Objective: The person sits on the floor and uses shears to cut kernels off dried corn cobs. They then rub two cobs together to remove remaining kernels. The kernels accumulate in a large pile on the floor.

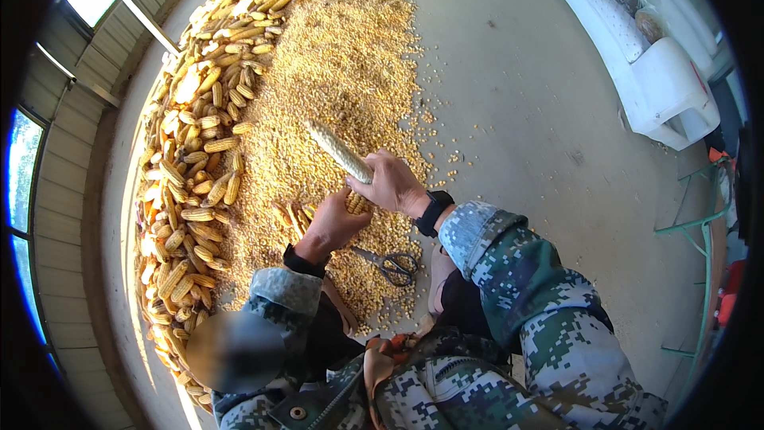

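Observation:
My right hand (391, 182) grips a pale, bare corn cob (335, 148), whose free end points up and left over the kernels. Just below, my left hand (337, 218) is closed around a corn ear (357, 202) with yellow kernels on it, and the lower end of the bare cob lies close to that ear. Loose shelled kernels (340, 71) form a broad layer on the floor beneath both hands. Scissors with dark loop handles (399, 269) lie on the kernels below my hands. Several ears (293, 218) rest beside my left hand, partly hidden by it.
A long heap of unshelled corn ears (200, 191) runs along the left side, near a panelled wall (68, 173). White plastic containers (674, 89) stand at the upper right. A green metal frame (707, 251) is at the far right. Scattered kernels dot the grey floor (507, 71).

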Action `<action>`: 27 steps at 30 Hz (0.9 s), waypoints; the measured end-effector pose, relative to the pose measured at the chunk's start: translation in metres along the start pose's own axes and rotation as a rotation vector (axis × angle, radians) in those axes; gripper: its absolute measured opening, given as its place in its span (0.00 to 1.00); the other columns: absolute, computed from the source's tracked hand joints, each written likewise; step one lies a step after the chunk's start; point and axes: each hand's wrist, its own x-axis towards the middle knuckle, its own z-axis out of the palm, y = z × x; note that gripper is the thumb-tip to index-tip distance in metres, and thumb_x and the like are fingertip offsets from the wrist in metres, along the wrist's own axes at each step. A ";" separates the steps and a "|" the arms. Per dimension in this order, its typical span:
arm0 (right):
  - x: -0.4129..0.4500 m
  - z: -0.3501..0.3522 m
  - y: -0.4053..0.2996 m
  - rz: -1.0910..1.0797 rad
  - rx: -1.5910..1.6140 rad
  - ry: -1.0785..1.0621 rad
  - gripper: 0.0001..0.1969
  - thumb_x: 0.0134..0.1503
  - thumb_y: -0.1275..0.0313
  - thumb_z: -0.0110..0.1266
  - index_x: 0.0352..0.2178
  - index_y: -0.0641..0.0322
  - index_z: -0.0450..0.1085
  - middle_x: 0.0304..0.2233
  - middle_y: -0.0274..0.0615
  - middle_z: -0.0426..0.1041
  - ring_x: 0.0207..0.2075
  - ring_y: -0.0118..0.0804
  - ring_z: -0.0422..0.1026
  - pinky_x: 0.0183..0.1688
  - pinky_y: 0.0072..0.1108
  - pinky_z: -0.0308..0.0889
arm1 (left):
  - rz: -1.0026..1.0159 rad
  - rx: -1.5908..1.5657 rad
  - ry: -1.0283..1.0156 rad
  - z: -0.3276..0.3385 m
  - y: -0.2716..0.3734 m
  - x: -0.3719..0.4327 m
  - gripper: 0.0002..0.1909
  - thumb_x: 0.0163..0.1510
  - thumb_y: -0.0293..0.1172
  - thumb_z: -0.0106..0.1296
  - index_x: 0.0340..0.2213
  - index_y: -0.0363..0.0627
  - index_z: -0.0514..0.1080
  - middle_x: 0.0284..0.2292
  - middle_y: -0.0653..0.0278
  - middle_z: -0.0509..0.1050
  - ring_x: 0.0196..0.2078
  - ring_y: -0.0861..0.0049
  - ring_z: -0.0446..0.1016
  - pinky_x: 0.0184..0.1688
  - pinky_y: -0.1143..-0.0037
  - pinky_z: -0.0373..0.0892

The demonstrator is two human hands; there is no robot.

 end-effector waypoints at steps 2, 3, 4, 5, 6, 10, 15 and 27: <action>-0.001 0.006 0.004 0.184 0.125 -0.005 0.17 0.48 0.57 0.55 0.22 0.62 0.73 0.19 0.47 0.73 0.26 0.48 0.73 0.31 0.34 0.68 | -0.005 0.216 0.057 0.011 0.000 0.000 0.22 0.42 0.38 0.55 0.35 0.34 0.66 0.27 0.49 0.75 0.29 0.60 0.75 0.34 0.65 0.71; 0.000 0.008 0.006 0.256 0.191 0.008 0.18 0.48 0.57 0.55 0.23 0.63 0.74 0.17 0.48 0.72 0.24 0.48 0.73 0.30 0.33 0.68 | 0.030 0.276 0.099 0.015 0.000 -0.001 0.23 0.42 0.39 0.55 0.36 0.35 0.66 0.27 0.48 0.74 0.29 0.59 0.75 0.34 0.65 0.71; 0.002 0.010 0.007 0.274 0.150 0.025 0.20 0.48 0.56 0.55 0.24 0.67 0.74 0.16 0.50 0.72 0.21 0.47 0.74 0.27 0.32 0.69 | 0.027 0.348 0.123 0.019 0.000 -0.002 0.23 0.42 0.39 0.55 0.37 0.35 0.65 0.27 0.48 0.74 0.29 0.58 0.75 0.34 0.65 0.71; 0.003 0.010 0.009 0.330 0.187 0.022 0.21 0.47 0.56 0.56 0.23 0.68 0.74 0.16 0.49 0.72 0.20 0.42 0.74 0.25 0.30 0.68 | 0.040 0.421 0.164 0.023 -0.001 -0.004 0.24 0.42 0.40 0.55 0.37 0.35 0.65 0.27 0.48 0.74 0.30 0.58 0.75 0.34 0.64 0.71; 0.006 0.009 0.010 0.375 0.251 0.011 0.19 0.47 0.56 0.56 0.22 0.66 0.74 0.15 0.45 0.72 0.18 0.38 0.72 0.22 0.28 0.66 | 0.071 0.469 0.208 0.024 -0.001 -0.005 0.25 0.42 0.40 0.55 0.38 0.35 0.65 0.26 0.48 0.74 0.30 0.55 0.75 0.34 0.64 0.70; 0.017 -0.004 0.015 0.551 0.787 -0.092 0.14 0.49 0.58 0.58 0.21 0.57 0.73 0.14 0.32 0.70 0.12 0.23 0.63 0.15 0.16 0.58 | 0.207 0.397 0.332 0.019 -0.006 -0.008 0.25 0.41 0.39 0.56 0.39 0.34 0.65 0.24 0.50 0.73 0.27 0.62 0.75 0.32 0.67 0.71; 0.021 -0.016 0.019 0.369 0.862 -0.189 0.20 0.50 0.55 0.59 0.31 0.63 0.74 0.26 0.33 0.74 0.26 0.28 0.70 0.32 0.20 0.68 | -0.091 -0.638 -0.038 0.001 -0.005 -0.007 0.14 0.49 0.30 0.52 0.36 0.35 0.66 0.25 0.65 0.71 0.24 0.81 0.71 0.27 0.79 0.68; 0.022 -0.005 0.009 0.481 0.505 -0.202 0.19 0.46 0.56 0.59 0.20 0.64 0.73 0.17 0.35 0.72 0.19 0.28 0.70 0.21 0.22 0.64 | 0.128 0.405 0.319 0.016 -0.004 -0.012 0.22 0.46 0.36 0.55 0.39 0.33 0.66 0.33 0.51 0.70 0.33 0.63 0.71 0.34 0.68 0.69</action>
